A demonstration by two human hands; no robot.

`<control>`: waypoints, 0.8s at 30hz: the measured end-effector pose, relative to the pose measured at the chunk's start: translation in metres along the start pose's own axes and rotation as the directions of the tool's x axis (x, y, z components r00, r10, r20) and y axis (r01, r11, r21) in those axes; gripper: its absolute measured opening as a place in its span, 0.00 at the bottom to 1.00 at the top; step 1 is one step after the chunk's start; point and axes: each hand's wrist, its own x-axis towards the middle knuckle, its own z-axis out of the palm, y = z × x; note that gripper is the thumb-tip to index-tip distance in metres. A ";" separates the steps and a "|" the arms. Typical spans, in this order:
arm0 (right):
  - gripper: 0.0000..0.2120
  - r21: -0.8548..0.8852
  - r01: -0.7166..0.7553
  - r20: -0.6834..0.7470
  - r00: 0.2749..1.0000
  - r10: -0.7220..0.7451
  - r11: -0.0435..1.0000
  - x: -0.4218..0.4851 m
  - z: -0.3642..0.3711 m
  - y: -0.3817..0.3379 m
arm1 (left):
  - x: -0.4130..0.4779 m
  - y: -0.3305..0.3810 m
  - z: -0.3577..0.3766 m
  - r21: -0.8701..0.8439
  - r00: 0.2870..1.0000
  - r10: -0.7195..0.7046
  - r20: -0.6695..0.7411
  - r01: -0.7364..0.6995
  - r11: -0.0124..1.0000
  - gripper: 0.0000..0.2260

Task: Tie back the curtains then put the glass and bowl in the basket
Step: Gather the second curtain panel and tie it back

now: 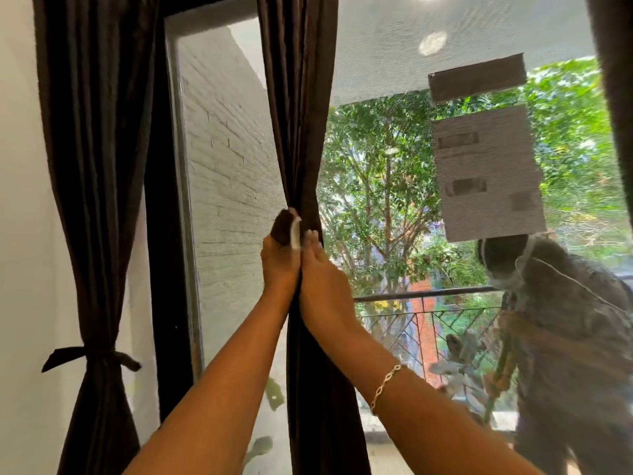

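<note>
Now, arms stretched upward, my left hand [279, 265] pinches the tie strap [283, 227]; my right hand [322, 286] clasps the vertically hanging curtain [298, 132].

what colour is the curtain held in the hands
Dark brown, plain: the curtain shows best in the head view.

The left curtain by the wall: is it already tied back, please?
Tied back: a dark tie cinches the curtain into a narrow waist.
</note>
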 end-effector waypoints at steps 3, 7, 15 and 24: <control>0.30 0.088 0.102 -0.037 0.994 -0.099 0.991 -0.005 0.001 0.004 | 0.007 -0.002 -0.002 0.051 0.995 -0.073 0.064 0.070 0.996 0.21; 0.21 0.240 0.156 -0.076 0.987 -0.142 0.958 -0.004 -0.019 0.015 | 0.013 -0.007 -0.011 0.062 0.997 -0.072 0.025 0.071 0.996 0.14; 0.33 0.615 -0.347 0.326 0.929 0.173 0.708 0.052 -0.042 0.070 | 0.017 -0.011 -0.012 -0.131 0.976 -0.161 0.145 0.180 0.975 0.13; 0.12 0.589 -0.314 0.369 0.924 0.099 0.744 0.054 -0.083 0.077 | 0.027 -0.021 -0.023 -0.022 0.984 -0.131 0.122 0.134 0.991 0.07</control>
